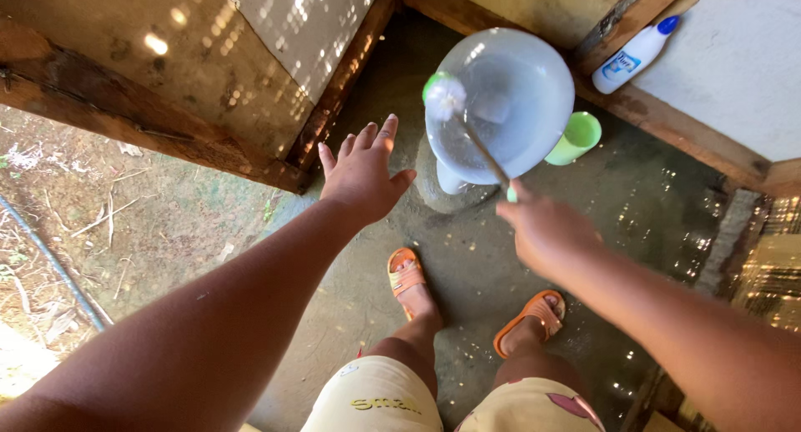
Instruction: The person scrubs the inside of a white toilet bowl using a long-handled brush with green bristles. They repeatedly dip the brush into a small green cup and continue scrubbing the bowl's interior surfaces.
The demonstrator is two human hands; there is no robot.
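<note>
My right hand [546,229] is closed on the thin handle of a brush [467,123], whose white-and-green head rests inside a pale blue plastic basin [526,73] on the wet floor. My left hand [361,172] hovers open, fingers spread, just left of the basin and touching nothing. My feet in orange sandals [406,275] stand below the basin.
A green plastic cup [576,138] sits against the basin's right side. A white bottle with a blue cap [630,58] lies on the wooden beam [684,128] at the upper right. Wooden wall frames close in left and right; dirt ground [125,232] lies to the left.
</note>
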